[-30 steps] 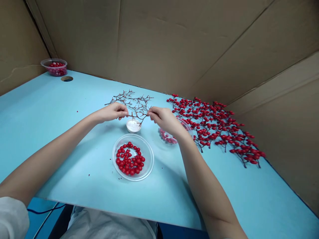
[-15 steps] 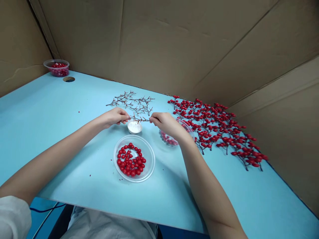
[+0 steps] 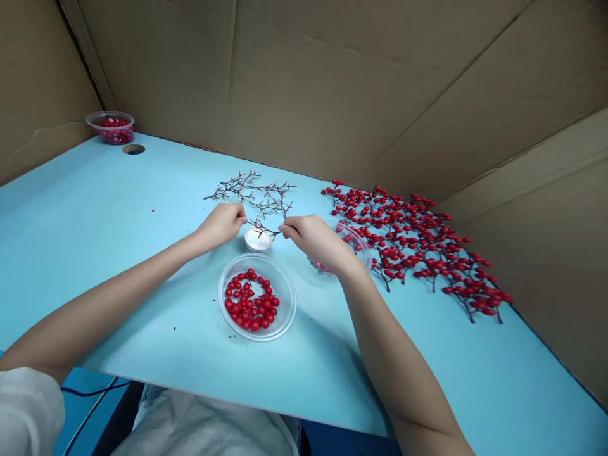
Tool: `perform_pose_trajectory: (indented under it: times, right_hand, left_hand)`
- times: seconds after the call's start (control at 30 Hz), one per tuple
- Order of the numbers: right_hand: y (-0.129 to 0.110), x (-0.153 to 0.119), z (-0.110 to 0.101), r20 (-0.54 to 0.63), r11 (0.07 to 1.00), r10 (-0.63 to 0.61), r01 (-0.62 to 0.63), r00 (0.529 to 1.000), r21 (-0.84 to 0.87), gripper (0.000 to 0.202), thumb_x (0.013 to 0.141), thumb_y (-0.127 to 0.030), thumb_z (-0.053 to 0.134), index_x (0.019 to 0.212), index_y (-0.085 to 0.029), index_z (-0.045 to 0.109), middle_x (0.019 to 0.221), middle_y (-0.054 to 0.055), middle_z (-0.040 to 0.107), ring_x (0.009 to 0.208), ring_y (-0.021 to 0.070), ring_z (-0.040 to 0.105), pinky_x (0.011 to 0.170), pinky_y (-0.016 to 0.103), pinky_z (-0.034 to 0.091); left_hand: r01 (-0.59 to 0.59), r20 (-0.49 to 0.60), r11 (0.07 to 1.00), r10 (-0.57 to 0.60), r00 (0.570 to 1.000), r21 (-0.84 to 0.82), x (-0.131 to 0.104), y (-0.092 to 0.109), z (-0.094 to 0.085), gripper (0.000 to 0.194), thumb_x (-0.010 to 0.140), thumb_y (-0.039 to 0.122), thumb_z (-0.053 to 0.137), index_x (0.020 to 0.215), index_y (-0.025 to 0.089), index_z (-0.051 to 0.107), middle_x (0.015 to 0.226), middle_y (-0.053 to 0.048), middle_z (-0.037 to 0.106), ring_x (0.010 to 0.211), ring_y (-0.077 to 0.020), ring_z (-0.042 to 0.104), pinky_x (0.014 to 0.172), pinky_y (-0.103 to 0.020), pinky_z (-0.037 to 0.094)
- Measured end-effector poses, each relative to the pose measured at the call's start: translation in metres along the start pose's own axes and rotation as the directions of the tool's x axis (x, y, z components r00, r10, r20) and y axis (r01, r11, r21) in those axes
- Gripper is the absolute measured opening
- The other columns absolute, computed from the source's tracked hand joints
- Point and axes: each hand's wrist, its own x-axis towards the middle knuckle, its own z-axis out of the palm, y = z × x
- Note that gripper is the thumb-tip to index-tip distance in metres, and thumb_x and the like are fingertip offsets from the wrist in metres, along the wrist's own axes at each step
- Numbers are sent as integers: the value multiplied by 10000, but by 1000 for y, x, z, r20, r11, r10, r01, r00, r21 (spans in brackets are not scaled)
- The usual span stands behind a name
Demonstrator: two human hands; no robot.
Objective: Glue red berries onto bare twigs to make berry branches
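Note:
A small brown twig (image 3: 264, 229) spans the gap between my two hands, over a little white cup (image 3: 258, 239) of white stuff. My right hand (image 3: 304, 233) pinches the twig's right end. My left hand (image 3: 227, 223) is closed with its fingertips at the left end. Nearer me, a clear bowl (image 3: 287, 316) holds red berries (image 3: 251, 310). Bare brown twigs (image 3: 247, 190) lie just beyond my hands. Partly behind my right hand and wrist is another clear container (image 3: 361, 247) with red berries.
Many finished-looking red-berry branches (image 3: 408, 234) cover the right back of the blue table (image 3: 156, 278). A tub (image 3: 114, 130) of red berries stands at the far left corner, by a round hole (image 3: 133, 149). Cardboard walls (image 3: 304, 82) rise behind.
The twig between my hands has turned and now slopes down to the right. My left hand has shifted slightly and its fingers are curled more. The view has moved a little.

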Motion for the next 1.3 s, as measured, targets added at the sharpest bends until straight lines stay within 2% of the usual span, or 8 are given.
perform_pose_trajectory:
  times: [0.13,0.3,0.57,0.73,1.07,1.3]
  right_hand:
    - [-1,-1,3,-18,1000,-12,12,1000,-20,270,831,-243,377,615,-168,520,596,31,569,572,128,493,527,221,269]
    - [-1,0,7,-42,999,-39,38,998,-14,267,831,-248,382,622,-165,527,602,38,574,575,135,497,538,230,273]
    - [0,3,12,-61,997,-67,65,996,-35,253,832,-241,386,642,-162,533,596,42,562,559,133,482,520,230,258]
    - [-4,3,14,-24,996,-74,73,997,-44,255,831,-242,391,621,-169,517,560,24,532,512,121,438,495,233,232]
    - [-8,3,14,20,995,-90,90,996,-32,263,828,-224,402,586,-174,489,543,15,511,498,114,427,504,233,234]
    - [-9,4,15,-26,995,-99,98,995,-26,255,829,-227,402,603,-169,504,546,16,514,495,114,423,498,232,240]
  left_hand:
    - [-59,15,987,57,998,147,-7,5,0,174,736,149,422,672,136,584,688,-73,606,696,-200,540,640,-280,370]
    - [-103,32,965,98,995,243,-9,5,2,199,758,162,407,727,123,600,734,-103,624,722,-219,553,640,-288,380]
    - [-232,114,941,209,971,246,2,-9,-3,198,744,146,421,711,140,616,689,-53,624,671,-165,544,610,-239,367]
    - [-283,128,926,258,957,249,5,-12,-4,209,746,148,408,703,135,613,717,-57,624,694,-165,543,622,-238,363]
    - [-285,138,910,254,957,303,3,-11,-4,215,737,142,402,693,136,613,747,-79,630,728,-197,550,645,-271,355]
    - [-254,145,912,218,965,322,1,-10,-2,208,731,137,412,671,144,611,747,-71,642,734,-195,554,677,-287,341]
